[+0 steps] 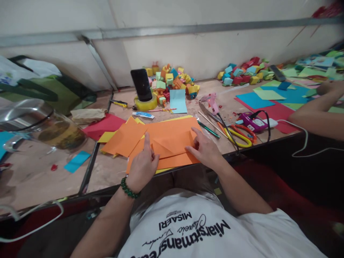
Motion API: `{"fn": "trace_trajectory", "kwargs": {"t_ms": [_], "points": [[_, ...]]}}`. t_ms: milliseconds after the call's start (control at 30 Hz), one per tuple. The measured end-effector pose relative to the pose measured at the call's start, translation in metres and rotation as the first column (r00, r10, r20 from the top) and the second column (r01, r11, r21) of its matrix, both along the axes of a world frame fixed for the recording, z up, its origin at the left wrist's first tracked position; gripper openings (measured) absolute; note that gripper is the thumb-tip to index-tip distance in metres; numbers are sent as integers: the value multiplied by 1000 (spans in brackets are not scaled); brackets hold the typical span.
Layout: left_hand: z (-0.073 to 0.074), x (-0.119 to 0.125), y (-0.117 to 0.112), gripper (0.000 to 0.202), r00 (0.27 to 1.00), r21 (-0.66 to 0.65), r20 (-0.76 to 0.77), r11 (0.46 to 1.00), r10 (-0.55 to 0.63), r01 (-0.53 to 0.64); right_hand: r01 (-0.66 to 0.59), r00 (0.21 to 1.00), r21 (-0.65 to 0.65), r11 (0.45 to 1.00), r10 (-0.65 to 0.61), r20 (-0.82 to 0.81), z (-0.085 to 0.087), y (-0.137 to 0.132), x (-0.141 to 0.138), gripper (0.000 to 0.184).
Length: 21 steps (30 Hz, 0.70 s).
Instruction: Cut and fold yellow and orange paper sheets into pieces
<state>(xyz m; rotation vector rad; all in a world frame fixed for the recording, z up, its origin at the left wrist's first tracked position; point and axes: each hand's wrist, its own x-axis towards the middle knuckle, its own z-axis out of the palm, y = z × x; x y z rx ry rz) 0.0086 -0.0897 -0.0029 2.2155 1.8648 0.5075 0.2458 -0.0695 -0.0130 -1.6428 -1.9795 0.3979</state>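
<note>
A folded sheet of orange paper (172, 134) lies on a stack of orange and yellow sheets at the table's front edge. My left hand (142, 165), with a green bead bracelet at the wrist, rests on its left part, index finger stretched out and thumb apart. At the right end of the sheet, my right hand (205, 145) touches the paper with thumb and index finger spread; its other fingers are curled and partly hidden. A raised triangular fold shows between the two hands. More orange sheets (125, 138) fan out to the left.
Behind stand a phone (141, 85) on a yellow tape roll (146, 103) and a heap of small paper boxes (172, 80). Rightward lie a pink glue gun (212, 103), scissors (239, 138), a purple power strip (251, 122) and another person's arm (319, 111). A glass teapot (45, 125) stands left.
</note>
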Motion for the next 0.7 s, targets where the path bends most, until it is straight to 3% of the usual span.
{"fn": "trace_trajectory", "kwargs": {"t_ms": [100, 200, 267, 333, 400, 467, 600, 700], "points": [[5, 5, -6, 64, 972, 121, -235, 992, 5, 24, 53, 985, 91, 994, -67, 160, -2, -3, -4, 58], [5, 12, -15, 47, 933, 218, -357, 967, -47, 132, -2, 961, 241, 971, -65, 270, -3, -5, -7, 41], [3, 17, -21, 41, 913, 190, -373, 950, -163, 247, -152, 948, 325, 933, 45, 314, -3, -6, -9, 28], [2, 22, -25, 40, 887, 139, -375, 930, -269, 341, -371, 902, 362, 855, 239, 360, -4, -7, -12, 23], [2, 26, -28, 43, 871, 123, -383, 918, -308, 378, -540, 825, 354, 764, 398, 400, -8, -7, -13, 23], [5, 27, -29, 45, 862, 133, -401, 912, -309, 389, -605, 783, 334, 723, 464, 414, -13, -7, -9, 23], [15, 17, -34, 39, 857, 173, -420, 901, -299, 399, -557, 811, 303, 774, 426, 401, -24, -7, 13, 25], [16, 1, -38, 30, 888, 218, -397, 915, -234, 339, -468, 861, 328, 821, 338, 380, -24, -9, 34, 27]]}}
